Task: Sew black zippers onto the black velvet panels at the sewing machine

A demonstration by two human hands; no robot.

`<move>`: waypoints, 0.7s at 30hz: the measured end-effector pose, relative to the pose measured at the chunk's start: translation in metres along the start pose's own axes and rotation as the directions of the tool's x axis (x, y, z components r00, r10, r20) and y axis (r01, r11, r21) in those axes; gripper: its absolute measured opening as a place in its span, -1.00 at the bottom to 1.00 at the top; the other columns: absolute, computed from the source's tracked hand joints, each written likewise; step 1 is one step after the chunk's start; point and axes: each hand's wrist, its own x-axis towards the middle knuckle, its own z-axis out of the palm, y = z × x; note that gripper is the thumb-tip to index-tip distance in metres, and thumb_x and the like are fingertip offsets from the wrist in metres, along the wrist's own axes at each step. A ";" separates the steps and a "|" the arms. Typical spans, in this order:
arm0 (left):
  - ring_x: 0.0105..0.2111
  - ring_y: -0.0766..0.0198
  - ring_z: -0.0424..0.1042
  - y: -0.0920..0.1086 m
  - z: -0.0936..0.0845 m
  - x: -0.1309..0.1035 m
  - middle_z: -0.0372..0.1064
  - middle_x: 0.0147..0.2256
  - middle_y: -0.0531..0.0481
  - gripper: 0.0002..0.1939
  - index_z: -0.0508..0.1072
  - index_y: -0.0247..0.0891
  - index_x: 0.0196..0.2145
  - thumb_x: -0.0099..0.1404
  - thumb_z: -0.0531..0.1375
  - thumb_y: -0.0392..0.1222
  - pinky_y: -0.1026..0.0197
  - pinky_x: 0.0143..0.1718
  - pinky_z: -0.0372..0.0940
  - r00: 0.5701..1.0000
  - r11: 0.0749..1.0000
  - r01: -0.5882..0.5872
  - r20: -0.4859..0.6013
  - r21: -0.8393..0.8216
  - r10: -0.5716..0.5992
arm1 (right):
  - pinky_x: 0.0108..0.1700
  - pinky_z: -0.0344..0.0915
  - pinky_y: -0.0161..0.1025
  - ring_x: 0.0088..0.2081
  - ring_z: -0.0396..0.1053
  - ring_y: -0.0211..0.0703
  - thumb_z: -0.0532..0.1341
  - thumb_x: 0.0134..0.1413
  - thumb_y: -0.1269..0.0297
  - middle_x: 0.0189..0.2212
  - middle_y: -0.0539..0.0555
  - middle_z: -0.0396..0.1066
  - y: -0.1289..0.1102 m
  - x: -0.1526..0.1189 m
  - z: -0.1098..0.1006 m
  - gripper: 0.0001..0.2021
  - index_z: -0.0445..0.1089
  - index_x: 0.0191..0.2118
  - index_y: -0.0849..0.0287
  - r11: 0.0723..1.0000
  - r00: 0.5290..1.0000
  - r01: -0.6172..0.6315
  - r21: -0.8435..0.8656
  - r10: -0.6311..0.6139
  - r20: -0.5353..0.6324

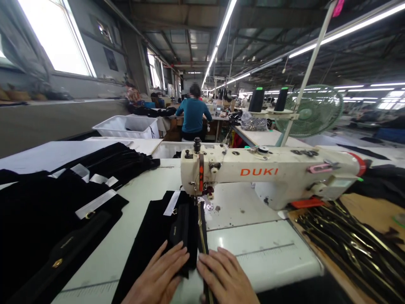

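My left hand (pixel 161 272) lies flat with fingers spread on a black fabric piece (pixel 155 228), which has a white strip, a small gold ring and a dark label band. Beside it, my right hand (pixel 223 272) rests with its fingers extended over a black zipper tape with gold teeth (pixel 201 223). The far ends of fabric and tape reach the needle area of a white sewing machine (pixel 234 169) marked DUKI. Fabric and zipper lie side by side on the pale table (pixel 268 249).
Black fabric pieces (pixel 41 202) are stacked on the left. Gold-toothed zippers (pixel 351 240) lie in a heap at right. Farther back are a white bin (pixel 126 126), a seated person in blue (pixel 192 116), thread cones (pixel 256 100) and a green fan (pixel 311 110).
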 end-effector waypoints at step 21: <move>0.23 0.12 0.28 -0.002 -0.018 0.009 0.35 0.20 0.00 -0.53 0.30 -0.06 0.28 0.46 0.02 -0.24 0.04 0.27 0.09 0.996 0.996 -0.092 -0.013 -0.016 0.092 | -0.28 0.30 -0.22 -0.43 0.34 -0.14 0.07 0.33 0.57 -0.51 0.02 0.36 -0.031 0.010 0.014 -0.77 0.47 -0.18 0.28 0.997 0.981 -0.074 -0.026 0.068 -0.183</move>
